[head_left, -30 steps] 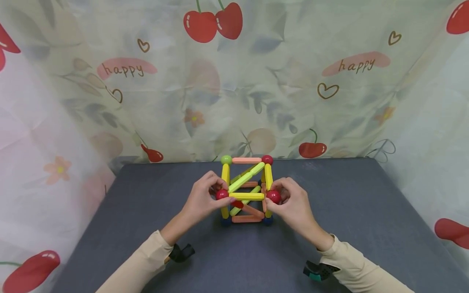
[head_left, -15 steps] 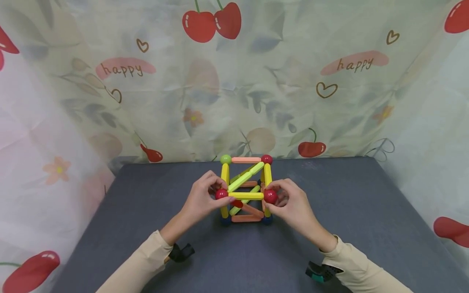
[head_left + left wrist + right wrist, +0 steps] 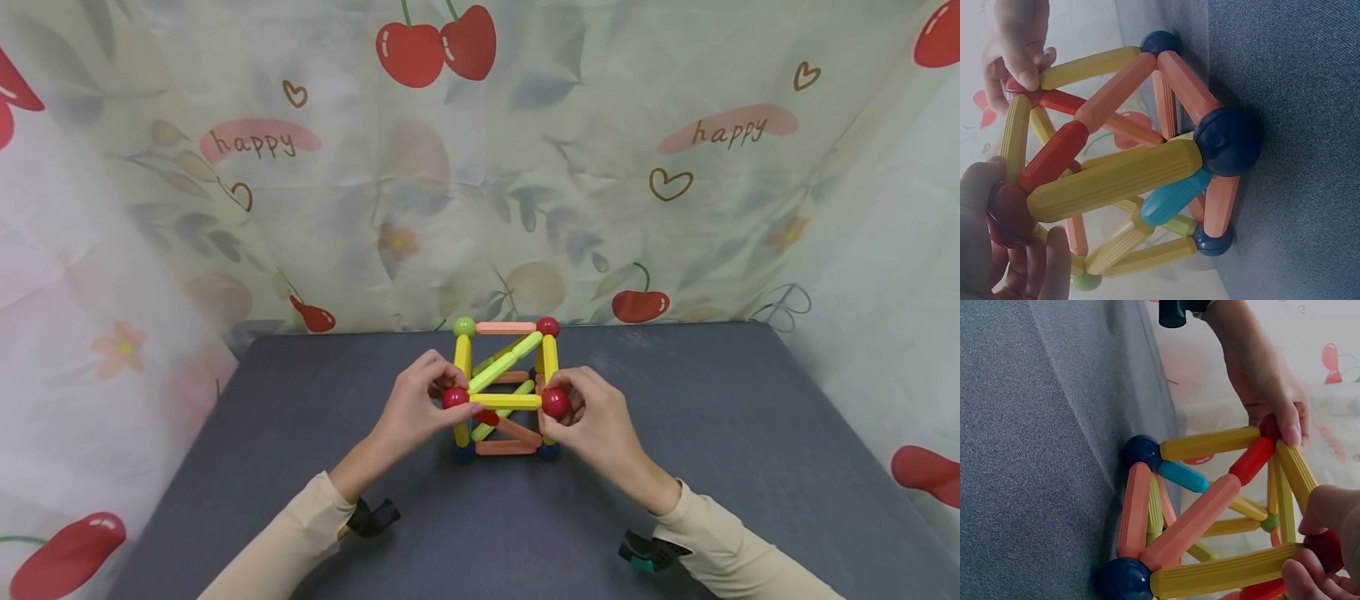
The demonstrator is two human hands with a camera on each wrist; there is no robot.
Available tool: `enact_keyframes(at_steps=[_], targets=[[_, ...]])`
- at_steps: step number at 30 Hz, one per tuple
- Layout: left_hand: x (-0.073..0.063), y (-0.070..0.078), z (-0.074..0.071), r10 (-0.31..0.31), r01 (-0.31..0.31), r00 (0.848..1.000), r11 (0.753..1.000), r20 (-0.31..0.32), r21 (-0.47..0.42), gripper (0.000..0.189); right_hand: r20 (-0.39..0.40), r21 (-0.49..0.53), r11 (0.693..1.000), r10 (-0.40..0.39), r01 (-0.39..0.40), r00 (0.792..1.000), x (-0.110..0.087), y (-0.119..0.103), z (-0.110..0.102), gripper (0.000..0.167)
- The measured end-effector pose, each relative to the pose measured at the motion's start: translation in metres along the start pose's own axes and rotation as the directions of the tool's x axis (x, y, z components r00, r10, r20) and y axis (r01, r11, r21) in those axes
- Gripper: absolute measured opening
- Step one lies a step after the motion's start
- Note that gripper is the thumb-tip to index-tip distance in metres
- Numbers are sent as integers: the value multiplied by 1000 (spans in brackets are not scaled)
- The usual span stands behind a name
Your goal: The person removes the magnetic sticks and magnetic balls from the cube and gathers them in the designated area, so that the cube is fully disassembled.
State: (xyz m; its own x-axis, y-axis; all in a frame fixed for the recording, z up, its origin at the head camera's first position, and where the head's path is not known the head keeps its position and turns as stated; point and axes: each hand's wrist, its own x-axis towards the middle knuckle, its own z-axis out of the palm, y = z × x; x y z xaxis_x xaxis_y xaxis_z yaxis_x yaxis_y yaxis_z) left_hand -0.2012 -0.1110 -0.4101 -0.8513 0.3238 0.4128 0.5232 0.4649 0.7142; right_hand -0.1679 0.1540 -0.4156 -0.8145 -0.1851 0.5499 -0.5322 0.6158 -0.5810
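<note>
A cube-like frame of magnetic sticks and balls stands on the dark table. My left hand (image 3: pixel 408 404) pinches the red ball (image 3: pixel 455 398) at its near upper left corner. At the near upper right corner my right hand (image 3: pixel 600 412) pinches the other red ball (image 3: pixel 556 403). A yellow stick (image 3: pixel 506 402) lies level between these two balls and touches both. Yellow sticks run down from them to dark blue balls (image 3: pixel 1230 142) on the table. A red-and-pink diagonal (image 3: pixel 1204 519) crosses the near side. A light green diagonal (image 3: pixel 504 363) crosses the top.
At the frame's far top corners sit a green ball (image 3: pixel 464 327) and a red ball (image 3: pixel 548 326), joined by a pink stick (image 3: pixel 506 328). The dark cloth table (image 3: pixel 480 533) ends at a printed curtain (image 3: pixel 480 208) behind the frame.
My right hand has moved slightly left with its red ball, closing the gap between the ball and the yellow stick's end. The left hand has kept its hold.
</note>
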Motion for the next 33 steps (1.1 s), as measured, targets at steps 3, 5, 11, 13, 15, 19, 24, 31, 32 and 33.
enact_keyframes(at_steps=[3,5,11,13,15,19,24,31,32,33], targets=[[0,0,0,3,-3,1000,1000,-2,4,29,-9,-15,1000,-5,5,1000,0,0,1,39],[0,0,0,5,-5,1000,1000,-4,6,29,-16,-18,1000,-8,7,1000,0,0,2,39],[0,-1,0,5,-5,1000,1000,-5,3,29,-31,-5,1000,-7,6,999,-1,0,4,42],[0,-1,0,4,-4,1000,1000,-4,4,29,-37,-5,1000,-5,5,999,-1,0,4,43],[0,-1,0,3,-3,1000,1000,-4,5,29,-41,-9,1000,0,-1,999,-1,0,5,42],[1,-1,0,4,-4,1000,1000,-3,10,29,-41,-18,1000,15,-15,999,-1,-1,6,43],[0,-1,1,10,-10,1000,1000,-7,12,29,-49,-25,1000,5,-6,999,-2,0,7,43],[0,0,1,11,-11,1000,1000,-2,16,30,-71,-22,1000,-18,17,997,-3,0,10,36],[0,0,1,12,-12,1000,1000,-2,17,30,-72,-17,1000,-13,12,997,-3,0,10,34],[0,0,1,11,-11,1000,1000,-2,17,30,-73,-11,1000,-7,6,997,-3,0,10,33]])
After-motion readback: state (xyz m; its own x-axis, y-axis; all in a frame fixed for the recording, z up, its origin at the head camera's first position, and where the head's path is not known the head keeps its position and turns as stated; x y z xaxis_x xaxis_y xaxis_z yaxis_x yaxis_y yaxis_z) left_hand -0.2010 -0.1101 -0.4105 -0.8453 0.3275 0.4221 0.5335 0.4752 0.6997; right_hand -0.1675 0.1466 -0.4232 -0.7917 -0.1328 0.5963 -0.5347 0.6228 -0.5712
